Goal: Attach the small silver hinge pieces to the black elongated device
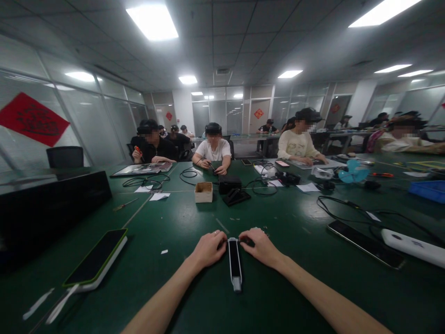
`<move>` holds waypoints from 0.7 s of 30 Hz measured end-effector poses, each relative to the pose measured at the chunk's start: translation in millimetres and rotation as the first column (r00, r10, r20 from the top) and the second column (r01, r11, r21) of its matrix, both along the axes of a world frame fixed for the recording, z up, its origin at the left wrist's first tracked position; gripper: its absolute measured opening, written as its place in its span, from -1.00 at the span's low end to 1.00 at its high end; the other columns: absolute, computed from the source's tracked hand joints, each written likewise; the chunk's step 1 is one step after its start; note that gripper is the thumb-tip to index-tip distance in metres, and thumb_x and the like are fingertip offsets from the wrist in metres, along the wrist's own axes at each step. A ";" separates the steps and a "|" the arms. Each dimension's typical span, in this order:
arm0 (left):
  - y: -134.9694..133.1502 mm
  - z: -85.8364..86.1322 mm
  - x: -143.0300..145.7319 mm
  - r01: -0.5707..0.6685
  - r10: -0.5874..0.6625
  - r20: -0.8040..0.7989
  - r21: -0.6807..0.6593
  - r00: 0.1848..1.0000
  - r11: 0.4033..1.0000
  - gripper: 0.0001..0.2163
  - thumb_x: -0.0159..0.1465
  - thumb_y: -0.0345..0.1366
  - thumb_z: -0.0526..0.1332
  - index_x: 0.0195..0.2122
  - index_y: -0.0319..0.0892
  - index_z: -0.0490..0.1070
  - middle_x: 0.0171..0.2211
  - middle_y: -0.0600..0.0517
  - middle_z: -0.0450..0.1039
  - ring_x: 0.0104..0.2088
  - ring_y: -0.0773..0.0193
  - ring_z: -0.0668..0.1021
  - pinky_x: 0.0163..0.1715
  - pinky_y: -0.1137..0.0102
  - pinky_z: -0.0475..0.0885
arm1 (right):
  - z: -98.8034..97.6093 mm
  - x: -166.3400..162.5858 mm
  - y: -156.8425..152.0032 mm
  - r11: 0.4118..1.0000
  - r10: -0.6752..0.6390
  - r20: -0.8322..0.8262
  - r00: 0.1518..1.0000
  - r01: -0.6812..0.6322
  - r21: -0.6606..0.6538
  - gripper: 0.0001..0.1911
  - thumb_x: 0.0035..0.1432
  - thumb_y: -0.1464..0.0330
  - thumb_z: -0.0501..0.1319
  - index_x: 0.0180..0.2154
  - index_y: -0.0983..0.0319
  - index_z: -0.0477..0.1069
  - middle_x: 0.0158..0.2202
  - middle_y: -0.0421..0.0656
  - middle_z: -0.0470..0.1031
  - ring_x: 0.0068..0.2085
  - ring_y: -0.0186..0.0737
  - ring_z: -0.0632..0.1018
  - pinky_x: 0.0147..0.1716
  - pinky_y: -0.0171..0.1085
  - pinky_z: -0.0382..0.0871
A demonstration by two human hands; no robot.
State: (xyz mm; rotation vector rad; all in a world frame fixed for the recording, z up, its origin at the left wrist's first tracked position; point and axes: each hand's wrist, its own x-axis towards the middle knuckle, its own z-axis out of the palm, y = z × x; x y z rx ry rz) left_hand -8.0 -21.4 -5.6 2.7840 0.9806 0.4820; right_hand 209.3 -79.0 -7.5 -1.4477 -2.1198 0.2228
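Note:
A slim pen-shaped device (235, 262) with a long black screen and a pale frame lies on the green table, pointing away from me. My left hand (209, 248) is at its far left corner, fingers curled in and fingertips against the edge. At the opposite far corner, my right hand (260, 245) has its thumb and fingers bent together on the device. A ring shows on a left finger. The exact contact of the fingertips is partly hidden.
A phone in a green-edged case (95, 260) lies left on a white block. A dark phone (365, 243) and a white device (413, 246) lie right. Ahead are a small cardboard box (203, 192), a black stand (236, 196) and cables. Several people sit across the table.

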 end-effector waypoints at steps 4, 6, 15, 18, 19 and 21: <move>-0.3 1.0 0.1 -0.006 0.006 -0.005 -0.002 1.000 1.000 -0.89 0.26 -0.37 0.04 -0.23 -0.14 0.31 -0.30 0.05 0.39 -0.35 0.28 0.46 -0.32 0.43 0.32 | 2.6 0.1 -0.1 1.000 0.006 0.012 1.000 -0.006 0.007 -0.83 0.15 0.38 0.17 -0.19 0.22 0.45 -0.24 -0.14 0.52 -0.24 -0.22 0.49 -0.20 -0.21 0.33; -0.9 2.1 0.3 -0.007 0.007 -0.007 -0.003 1.000 1.000 -0.89 0.26 -0.37 0.03 -0.24 -0.14 0.31 -0.30 0.05 0.40 -0.35 0.28 0.46 -0.32 0.43 0.32 | 3.8 0.1 -0.4 1.000 0.009 0.018 1.000 -0.010 0.011 -0.82 0.15 0.37 0.17 -0.19 0.22 0.45 -0.23 -0.12 0.53 -0.22 -0.20 0.48 -0.19 -0.20 0.33; -0.2 0.7 0.1 0.001 -0.001 0.010 0.002 1.000 1.000 -0.90 0.26 -0.38 0.05 -0.23 -0.14 0.31 -0.30 0.06 0.40 -0.33 0.29 0.47 -0.30 0.44 0.32 | 4.9 -0.7 -1.3 0.999 0.026 0.033 0.999 -0.027 0.042 -0.83 0.21 0.35 0.13 -0.21 0.21 0.46 -0.23 -0.12 0.53 -0.19 -0.20 0.48 -0.17 -0.18 0.32; -1.1 2.2 -0.3 0.001 -0.001 0.007 0.004 1.000 1.000 -0.91 0.26 -0.38 0.04 -0.24 -0.14 0.31 -0.30 0.05 0.40 -0.35 0.30 0.47 -0.32 0.44 0.32 | 4.1 -0.7 -1.2 0.999 0.024 0.034 0.999 -0.025 0.040 -0.84 0.20 0.36 0.13 -0.21 0.21 0.46 -0.23 -0.12 0.53 -0.20 -0.21 0.48 -0.18 -0.19 0.32; -1.5 2.7 -0.3 0.000 0.000 0.005 0.004 1.000 1.000 -0.90 0.26 -0.37 0.04 -0.24 -0.14 0.31 -0.30 0.05 0.40 -0.35 0.30 0.46 -0.32 0.44 0.32 | 4.0 -0.9 -1.1 0.999 0.018 0.034 0.999 -0.020 0.038 -0.85 0.20 0.36 0.14 -0.22 0.22 0.46 -0.24 -0.12 0.53 -0.20 -0.20 0.48 -0.18 -0.19 0.32; -2.1 3.3 -0.4 -0.002 0.002 0.000 0.006 1.000 1.000 -0.90 0.26 -0.37 0.04 -0.24 -0.14 0.31 -0.30 0.05 0.40 -0.35 0.29 0.46 -0.32 0.44 0.32 | 3.9 -1.1 -1.0 0.999 0.010 0.035 0.999 -0.011 0.038 -0.86 0.18 0.37 0.15 -0.23 0.22 0.46 -0.24 -0.13 0.53 -0.20 -0.20 0.48 -0.18 -0.19 0.32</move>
